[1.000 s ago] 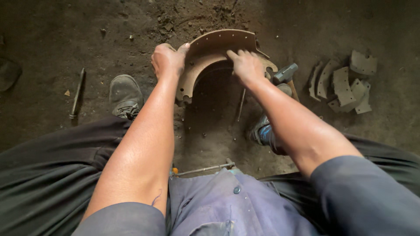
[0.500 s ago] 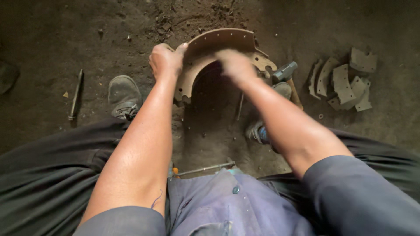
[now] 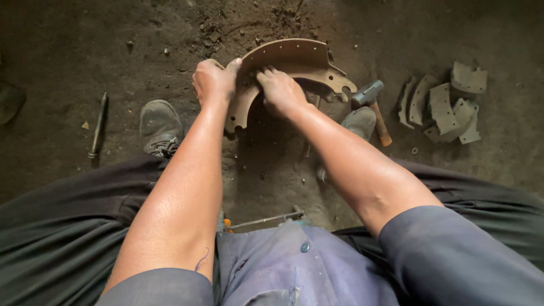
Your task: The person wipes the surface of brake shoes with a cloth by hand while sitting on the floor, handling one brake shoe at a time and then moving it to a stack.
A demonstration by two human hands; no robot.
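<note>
A curved, rusty brown brake shoe [image 3: 294, 56] with small holes along its rim stands on edge on the dirt floor between my feet. My left hand [image 3: 214, 79] grips its left end, thumb on the outer face. My right hand [image 3: 280, 90] lies on the inner web near the middle, fingers curled against the metal. A hammer [image 3: 371, 99] with a dark head and wooden handle lies just right of the shoe, beside my right foot.
A pile of grey curved lining pieces [image 3: 447, 105] sits at the right. A thin metal rod [image 3: 97, 126] lies at the left beyond my left shoe [image 3: 161, 126]. Another rod [image 3: 263, 219] rests near my lap. Small rivets dot the dirt.
My right hand has slid left along the brake shoe, from its right end toward the middle. My left hand has kept its grip.
</note>
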